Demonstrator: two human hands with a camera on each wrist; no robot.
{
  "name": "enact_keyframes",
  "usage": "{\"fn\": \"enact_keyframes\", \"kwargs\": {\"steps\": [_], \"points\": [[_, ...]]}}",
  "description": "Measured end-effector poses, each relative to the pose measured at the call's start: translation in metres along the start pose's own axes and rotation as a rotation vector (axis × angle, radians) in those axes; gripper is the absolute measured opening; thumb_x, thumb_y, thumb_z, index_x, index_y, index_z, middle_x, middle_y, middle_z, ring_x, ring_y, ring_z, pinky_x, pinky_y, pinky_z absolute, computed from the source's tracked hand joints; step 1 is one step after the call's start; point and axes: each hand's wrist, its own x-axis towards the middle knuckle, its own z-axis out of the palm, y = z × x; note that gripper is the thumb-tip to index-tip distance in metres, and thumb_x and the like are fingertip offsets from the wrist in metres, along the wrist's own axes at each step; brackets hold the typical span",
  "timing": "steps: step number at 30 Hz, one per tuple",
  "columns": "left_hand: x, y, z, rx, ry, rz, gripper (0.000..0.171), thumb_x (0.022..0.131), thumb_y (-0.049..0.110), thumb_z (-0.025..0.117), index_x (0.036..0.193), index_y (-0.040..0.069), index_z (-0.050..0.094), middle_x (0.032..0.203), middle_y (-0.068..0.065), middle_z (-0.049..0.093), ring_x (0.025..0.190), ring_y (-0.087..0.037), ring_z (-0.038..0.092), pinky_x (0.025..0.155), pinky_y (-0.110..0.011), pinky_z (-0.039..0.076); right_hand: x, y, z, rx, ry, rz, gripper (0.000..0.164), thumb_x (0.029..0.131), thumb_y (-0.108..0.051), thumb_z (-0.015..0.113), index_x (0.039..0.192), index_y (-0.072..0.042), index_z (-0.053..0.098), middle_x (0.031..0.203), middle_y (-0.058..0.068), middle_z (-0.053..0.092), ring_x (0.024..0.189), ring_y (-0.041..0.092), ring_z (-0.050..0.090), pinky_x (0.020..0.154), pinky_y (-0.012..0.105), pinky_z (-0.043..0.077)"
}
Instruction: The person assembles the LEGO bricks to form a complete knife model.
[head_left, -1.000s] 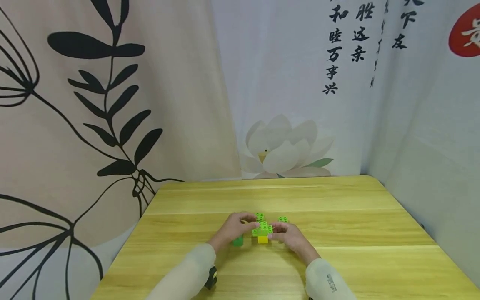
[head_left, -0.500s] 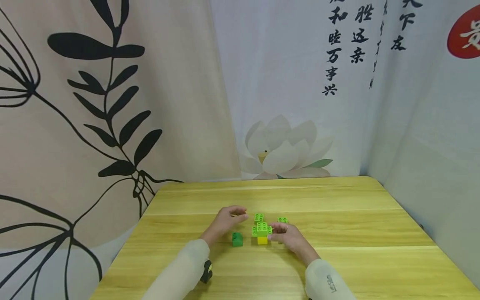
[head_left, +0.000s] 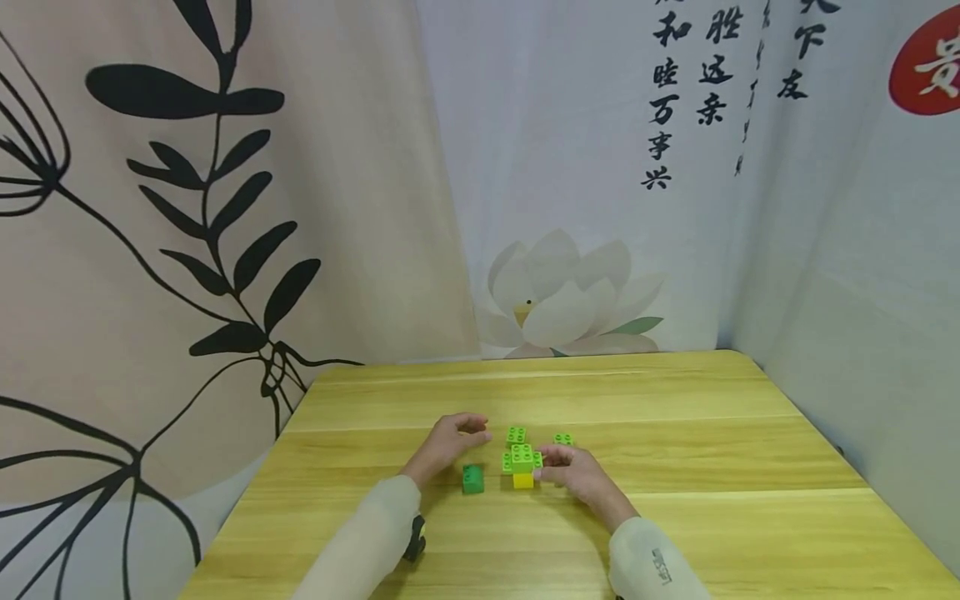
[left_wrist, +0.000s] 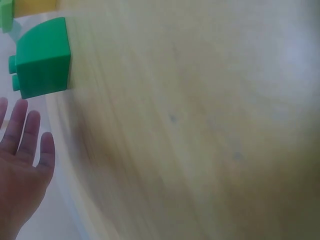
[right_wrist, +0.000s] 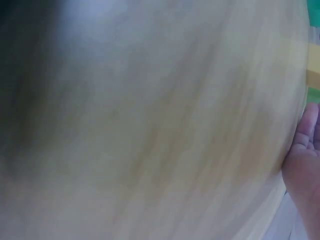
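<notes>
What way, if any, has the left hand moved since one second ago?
Yes: the left hand has moved left, away from the lime-and-yellow block stack.

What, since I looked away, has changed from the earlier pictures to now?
The left hand drew left, away from the light green and yellow stack, fully uncovering the dark green brick. The right hand stays at the stack's right side; the bricks look unmoved.
</notes>
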Motion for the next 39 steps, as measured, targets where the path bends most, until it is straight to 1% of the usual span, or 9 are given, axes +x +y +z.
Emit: {"fn": "enact_keyframes", "kwargs": {"steps": [8, 12, 14, 19, 26, 32, 36, 39], "points": [[0.016, -0.002, 0.011, 0.020, -0.030, 0.009, 0.040, 0.095, 0.024, 0.069, 0.128, 0.002, 0.063, 0.122, -0.008, 0.065, 0.115, -0.028, 0.057, 0.098, -0.048, 0.046, 0.000, 0.002, -0.002, -0.011, 0.000, -0.011, 0.050, 0.085, -0.020, 0.080, 0.128, -0.003, 0.063, 0.108, 0.007, 0.062, 0.098, 0.021, 0.055, 0.082, 0.036, 0.049], [0.022, -0.002, 0.014, 0.024, -0.053, -0.011, 0.043, 0.094, 0.028, 0.071, 0.129, 0.005, 0.063, 0.123, -0.006, 0.064, 0.116, -0.027, 0.056, 0.099, -0.047, 0.045, 0.000, 0.001, -0.001, -0.008, -0.003, -0.024, 0.050, 0.085, -0.019, 0.080, 0.129, -0.002, 0.063, 0.108, 0.007, 0.062, 0.099, 0.022, 0.055, 0.084, 0.036, 0.050], [0.024, -0.002, 0.015, 0.022, -0.061, -0.026, 0.044, 0.093, 0.029, 0.072, 0.129, 0.005, 0.063, 0.122, -0.006, 0.064, 0.115, -0.027, 0.056, 0.100, -0.047, 0.045, 0.000, 0.000, -0.001, -0.009, -0.006, -0.025, 0.050, 0.085, -0.019, 0.080, 0.128, -0.002, 0.063, 0.108, 0.007, 0.062, 0.099, 0.021, 0.055, 0.085, 0.036, 0.050], [0.028, -0.002, 0.017, 0.024, -0.062, -0.042, 0.042, 0.092, 0.025, 0.073, 0.128, 0.005, 0.064, 0.120, -0.007, 0.065, 0.113, -0.026, 0.057, 0.101, -0.047, 0.044, 0.000, 0.000, -0.001, -0.008, -0.008, -0.019, 0.049, 0.085, -0.019, 0.080, 0.128, -0.002, 0.063, 0.107, 0.007, 0.062, 0.099, 0.021, 0.055, 0.085, 0.036, 0.049], [0.034, -0.003, 0.020, 0.016, -0.074, -0.066, 0.042, 0.091, 0.025, 0.075, 0.127, 0.007, 0.064, 0.118, -0.004, 0.066, 0.111, -0.024, 0.058, 0.100, -0.046, 0.045, 0.000, 0.000, -0.001, -0.017, -0.009, -0.018, 0.048, 0.085, -0.019, 0.080, 0.127, -0.002, 0.063, 0.108, 0.007, 0.063, 0.099, 0.021, 0.056, 0.086, 0.037, 0.050], [0.038, -0.003, 0.022, 0.015, -0.103, -0.065, 0.042, 0.091, 0.025, 0.075, 0.127, 0.008, 0.065, 0.118, -0.005, 0.066, 0.112, -0.025, 0.059, 0.099, -0.047, 0.045, 0.001, -0.001, -0.001, -0.021, -0.018, -0.021, 0.048, 0.085, -0.021, 0.080, 0.127, -0.003, 0.064, 0.109, 0.006, 0.063, 0.099, 0.021, 0.056, 0.086, 0.038, 0.050], [0.039, 0.000, 0.024, 0.019, -0.127, -0.060, 0.042, 0.091, 0.025, 0.074, 0.128, 0.007, 0.064, 0.118, -0.006, 0.066, 0.111, -0.025, 0.059, 0.098, -0.047, 0.046, 0.001, 0.000, -0.002, -0.022, -0.019, -0.015, 0.047, 0.085, -0.022, 0.080, 0.125, -0.004, 0.065, 0.108, 0.005, 0.063, 0.098, 0.020, 0.056, 0.085, 0.037, 0.049], [0.039, 0.000, 0.026, 0.024, -0.133, -0.049, 0.042, 0.092, 0.024, 0.074, 0.128, 0.006, 0.064, 0.119, -0.006, 0.066, 0.112, -0.025, 0.059, 0.098, -0.046, 0.047, 0.000, 0.000, -0.002, -0.019, -0.021, -0.019, 0.046, 0.085, -0.021, 0.080, 0.125, -0.003, 0.065, 0.107, 0.006, 0.063, 0.097, 0.020, 0.055, 0.085, 0.037, 0.049]]}}
